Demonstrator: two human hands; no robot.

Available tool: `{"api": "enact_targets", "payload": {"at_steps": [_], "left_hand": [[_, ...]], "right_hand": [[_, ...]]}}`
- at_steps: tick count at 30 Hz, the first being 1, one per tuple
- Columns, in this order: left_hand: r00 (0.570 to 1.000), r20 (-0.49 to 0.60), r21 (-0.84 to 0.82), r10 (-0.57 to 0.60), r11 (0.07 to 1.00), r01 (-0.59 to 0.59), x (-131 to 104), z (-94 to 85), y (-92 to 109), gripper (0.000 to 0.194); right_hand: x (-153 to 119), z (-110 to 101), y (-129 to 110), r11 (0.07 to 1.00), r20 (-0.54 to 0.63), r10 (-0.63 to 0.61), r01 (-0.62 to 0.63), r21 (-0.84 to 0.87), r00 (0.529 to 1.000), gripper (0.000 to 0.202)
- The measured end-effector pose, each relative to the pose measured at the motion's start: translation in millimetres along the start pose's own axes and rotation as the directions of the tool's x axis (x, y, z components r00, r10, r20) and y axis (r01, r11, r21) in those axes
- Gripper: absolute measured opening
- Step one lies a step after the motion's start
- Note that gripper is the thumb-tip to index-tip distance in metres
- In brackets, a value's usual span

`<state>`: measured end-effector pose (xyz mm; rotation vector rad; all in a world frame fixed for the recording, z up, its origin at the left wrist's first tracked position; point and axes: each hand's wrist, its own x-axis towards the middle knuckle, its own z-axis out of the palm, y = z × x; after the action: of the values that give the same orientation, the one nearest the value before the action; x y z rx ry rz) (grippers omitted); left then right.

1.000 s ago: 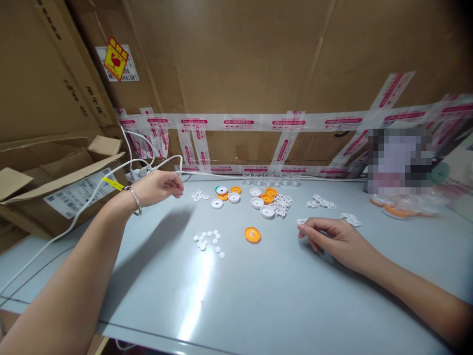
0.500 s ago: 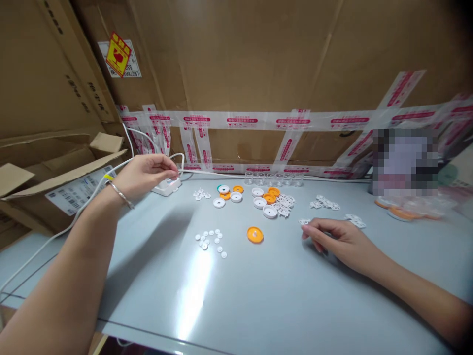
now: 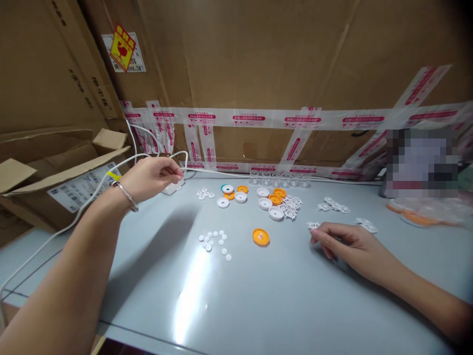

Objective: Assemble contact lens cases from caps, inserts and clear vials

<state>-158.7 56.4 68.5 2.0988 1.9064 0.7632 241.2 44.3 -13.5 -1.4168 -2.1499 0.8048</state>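
Observation:
My left hand [image 3: 153, 177], with a bracelet at the wrist, hovers in front of the white power strip [image 3: 173, 187]. Its fingers are curled together, and anything between them is hidden. Low over the table at right, my right hand [image 3: 347, 244] has thumb and fingers closed at the near edge of a white openwork plastic piece [image 3: 312, 225]. Left of it lies an orange disc [image 3: 260, 237] with a small white part at its centre. Several small white gears [image 3: 209, 247] are scattered further left.
White rings [image 3: 276, 213], orange rings [image 3: 280, 193] and a heap of openwork pieces [image 3: 291, 204] lie mid-table. Clear cups [image 3: 275, 179] line the big cardboard box [image 3: 251, 59]. An open carton [image 3: 55, 182] and white cable [image 3: 79, 209] are at left, a plastic bag [image 3: 432, 209] at right.
The whole view has shifted slightly, so the table items appear a little further right. Both hands keep nearly the same poses and places among the parts.

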Motion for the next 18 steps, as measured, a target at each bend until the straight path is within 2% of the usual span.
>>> {"api": "enact_targets", "payload": {"at_steps": [5,11,14,18], "left_hand": [[0.998,-0.061,-0.046,0.003,0.999,-0.006,-4,0.0,9,0.021],[0.997,-0.07,0.092,0.027,0.996,-0.021,-6,2.7,19,0.014],[0.994,-0.058,0.128,0.091,0.988,-0.083,-7,9.1,25,0.013],[0.975,-0.029,0.152,0.22,0.965,-0.213,-8,26.1,39,0.013]], "right_hand": [[0,0,-2,1.0,0.006,0.01,-0.01,0.004,1.0,0.041],[0,1,0,1.0,0.016,0.009,-0.009,0.017,1.0,0.042],[0,2,1,1.0,0.03,0.013,-0.014,0.022,0.999,0.041],[-1,3,-1,1.0,0.037,0.017,-0.018,0.023,0.999,0.041]]}}
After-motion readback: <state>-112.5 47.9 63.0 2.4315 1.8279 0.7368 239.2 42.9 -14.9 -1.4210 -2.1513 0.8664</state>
